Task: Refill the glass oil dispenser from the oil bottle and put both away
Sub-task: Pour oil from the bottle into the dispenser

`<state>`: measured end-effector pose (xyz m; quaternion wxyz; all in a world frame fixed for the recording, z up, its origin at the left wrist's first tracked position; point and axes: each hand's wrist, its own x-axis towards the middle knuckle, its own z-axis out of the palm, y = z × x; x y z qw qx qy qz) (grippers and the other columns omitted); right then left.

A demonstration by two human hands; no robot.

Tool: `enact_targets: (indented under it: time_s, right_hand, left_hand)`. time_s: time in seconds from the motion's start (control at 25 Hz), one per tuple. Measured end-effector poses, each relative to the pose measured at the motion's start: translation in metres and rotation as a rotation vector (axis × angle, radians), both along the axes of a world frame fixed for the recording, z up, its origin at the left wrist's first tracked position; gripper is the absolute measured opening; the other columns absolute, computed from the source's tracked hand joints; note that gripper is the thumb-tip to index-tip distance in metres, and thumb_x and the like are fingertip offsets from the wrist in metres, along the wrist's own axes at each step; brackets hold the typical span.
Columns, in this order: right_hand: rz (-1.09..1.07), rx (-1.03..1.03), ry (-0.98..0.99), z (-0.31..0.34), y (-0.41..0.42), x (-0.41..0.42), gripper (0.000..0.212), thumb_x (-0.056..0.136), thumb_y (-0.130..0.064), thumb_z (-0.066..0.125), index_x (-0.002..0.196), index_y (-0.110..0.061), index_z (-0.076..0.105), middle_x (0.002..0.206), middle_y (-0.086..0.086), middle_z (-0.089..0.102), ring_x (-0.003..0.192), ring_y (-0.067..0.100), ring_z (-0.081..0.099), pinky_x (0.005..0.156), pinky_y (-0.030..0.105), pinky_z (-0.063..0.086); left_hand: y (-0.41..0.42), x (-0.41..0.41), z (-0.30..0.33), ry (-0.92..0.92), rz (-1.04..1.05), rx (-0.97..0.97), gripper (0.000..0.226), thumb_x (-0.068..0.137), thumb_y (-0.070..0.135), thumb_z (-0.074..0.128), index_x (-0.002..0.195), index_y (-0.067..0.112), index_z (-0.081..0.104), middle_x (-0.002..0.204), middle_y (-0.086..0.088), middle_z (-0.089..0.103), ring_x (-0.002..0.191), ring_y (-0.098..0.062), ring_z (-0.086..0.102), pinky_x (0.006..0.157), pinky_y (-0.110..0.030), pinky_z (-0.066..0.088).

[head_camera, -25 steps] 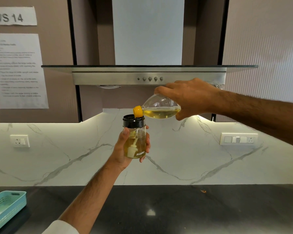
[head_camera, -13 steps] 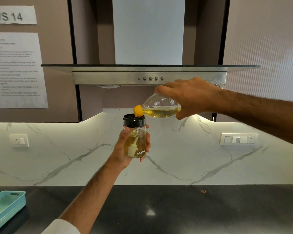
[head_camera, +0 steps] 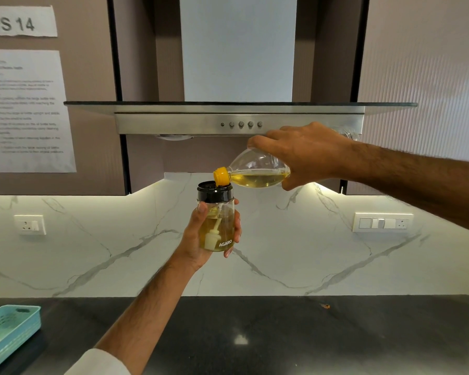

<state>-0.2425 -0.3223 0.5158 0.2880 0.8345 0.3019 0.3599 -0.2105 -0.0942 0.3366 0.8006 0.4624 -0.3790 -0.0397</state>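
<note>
Left hand (head_camera: 201, 240) has its grip clamped round the glass oil dispenser (head_camera: 217, 220), upright above the dark surface (head_camera: 282, 334). Right hand (head_camera: 306, 152) has its grip clamped on the oil bottle (head_camera: 257, 173), tilted, yellow spout (head_camera: 221, 176) just over the dispenser's black collar (head_camera: 214, 192).

The bottle (head_camera: 257, 171) was clear with yellow oil and a yellow cap (head_camera: 221, 175). The dispenser (head_camera: 216, 221) had a black collar. The wall (head_camera: 295, 253) was white, grey-veined marble; the basket (head_camera: 8, 331) teal.
</note>
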Motion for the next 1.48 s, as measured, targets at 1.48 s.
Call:
enact_targets:
  time_s: [1.48]
  right_hand:
    - [0.021,0.017,-0.006,0.0038,-0.0043,-0.0062,0.105,0.069,-0.051,0.087,0.148,-0.031,0.021,0.135,0.003,0.057,0.112,0.022,0.06,0.071,0.032,0.056]
  left_hand:
    - [-0.0031,-0.0048,0.0056,-0.019,-0.013,0.004,0.068,0.07,0.07,0.077,0.115,0.02,0.072,0.089,-0.01,0.072,0.069,-0.024,0.071,0.048,-0.029,0.056]
